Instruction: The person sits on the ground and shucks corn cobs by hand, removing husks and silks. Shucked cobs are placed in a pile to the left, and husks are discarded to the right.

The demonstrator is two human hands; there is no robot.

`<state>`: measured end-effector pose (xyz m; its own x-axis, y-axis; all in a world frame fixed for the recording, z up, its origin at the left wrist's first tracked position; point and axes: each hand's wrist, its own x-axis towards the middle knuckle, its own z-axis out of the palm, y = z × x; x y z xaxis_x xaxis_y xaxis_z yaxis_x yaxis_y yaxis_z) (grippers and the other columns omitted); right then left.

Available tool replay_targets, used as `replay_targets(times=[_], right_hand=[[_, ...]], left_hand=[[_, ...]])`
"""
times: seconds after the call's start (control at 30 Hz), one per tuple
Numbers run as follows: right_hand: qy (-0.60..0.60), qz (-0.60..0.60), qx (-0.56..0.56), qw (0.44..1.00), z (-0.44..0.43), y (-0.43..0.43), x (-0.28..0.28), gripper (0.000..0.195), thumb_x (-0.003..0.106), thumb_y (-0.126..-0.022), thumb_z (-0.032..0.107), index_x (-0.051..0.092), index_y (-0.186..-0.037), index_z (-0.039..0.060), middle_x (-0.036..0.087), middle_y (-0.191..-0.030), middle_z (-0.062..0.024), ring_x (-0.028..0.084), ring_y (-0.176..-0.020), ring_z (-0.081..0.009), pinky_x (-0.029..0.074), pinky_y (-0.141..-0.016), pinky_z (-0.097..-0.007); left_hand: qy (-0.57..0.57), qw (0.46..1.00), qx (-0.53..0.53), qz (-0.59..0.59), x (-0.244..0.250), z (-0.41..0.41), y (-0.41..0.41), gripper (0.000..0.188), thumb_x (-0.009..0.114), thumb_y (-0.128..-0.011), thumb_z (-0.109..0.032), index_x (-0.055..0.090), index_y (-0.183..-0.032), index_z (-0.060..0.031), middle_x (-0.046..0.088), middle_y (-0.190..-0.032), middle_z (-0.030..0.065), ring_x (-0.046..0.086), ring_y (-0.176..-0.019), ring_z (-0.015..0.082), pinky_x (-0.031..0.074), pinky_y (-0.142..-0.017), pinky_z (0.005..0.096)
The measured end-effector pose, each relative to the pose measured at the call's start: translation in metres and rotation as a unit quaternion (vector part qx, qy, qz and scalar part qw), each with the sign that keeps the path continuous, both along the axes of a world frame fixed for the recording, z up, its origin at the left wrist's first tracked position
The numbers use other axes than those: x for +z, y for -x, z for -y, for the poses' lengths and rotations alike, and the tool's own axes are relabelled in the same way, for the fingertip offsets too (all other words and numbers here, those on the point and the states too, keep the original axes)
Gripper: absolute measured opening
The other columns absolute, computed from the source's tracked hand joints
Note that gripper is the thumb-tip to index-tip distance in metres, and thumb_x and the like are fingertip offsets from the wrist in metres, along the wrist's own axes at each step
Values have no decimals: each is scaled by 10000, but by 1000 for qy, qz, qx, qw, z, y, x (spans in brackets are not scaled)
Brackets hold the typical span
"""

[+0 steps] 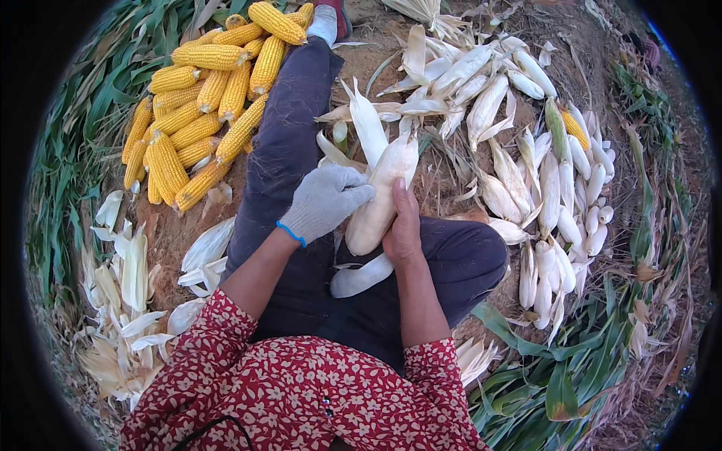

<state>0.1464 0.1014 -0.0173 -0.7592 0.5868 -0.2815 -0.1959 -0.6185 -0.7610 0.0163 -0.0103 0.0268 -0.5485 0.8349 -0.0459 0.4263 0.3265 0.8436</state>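
Note:
A maize ear in pale husk [383,186] is tilted above my lap, with its rounded end towards me. My right hand [403,225], bare, grips it from the right with the thumb along its side. On its left side my left hand [333,197], in a grey knitted glove with a blue cuff edge, has its fingers curled and pinched against the husk; the fingertips are partly hidden. One loosened husk leaf [366,127] stands up beyond the ear. Another husk leaf [361,279] lies across my lap below it.
Husked yellow maize cobs [197,107] are heaped left of my outstretched leg [287,135]. Unhusked ears [550,191] lie piled on the right, beyond my bent knee [468,253]. Stripped husks [130,293] litter the soil at left. Green maize leaves [558,366] flank both sides.

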Motion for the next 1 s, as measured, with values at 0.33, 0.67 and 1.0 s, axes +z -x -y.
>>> replay_targets(times=[0.33,0.67,1.0], right_hand=[[80,-20,-6,997,-4,-4,-3,602,660,-987,357,438,-1453,47,600,-1325,-106,605,-1193,-235,495,-1031,-404],[175,-22,-91,980,-15,-1,-38,555,659,-934,173,461,-1439,56,609,-1342,-119,597,-1232,-323,477,-1081,-507],[220,-37,-210,952,-22,6,-12,434,539,-1010,328,588,-1345,55,678,-1275,-126,657,-1169,-314,541,-1021,-496]], left_hand=[[-84,975,48,202,-3,-1,1,260,705,-899,-242,731,-909,17,708,-814,50,626,-734,105,503,-666,286],[-164,963,-20,213,54,3,-23,189,720,-866,-187,709,-830,-2,658,-796,55,622,-744,111,487,-659,287],[-125,992,15,-27,35,87,39,514,718,-856,-342,610,-1267,-52,635,-1208,161,599,-1139,351,475,-995,483]])
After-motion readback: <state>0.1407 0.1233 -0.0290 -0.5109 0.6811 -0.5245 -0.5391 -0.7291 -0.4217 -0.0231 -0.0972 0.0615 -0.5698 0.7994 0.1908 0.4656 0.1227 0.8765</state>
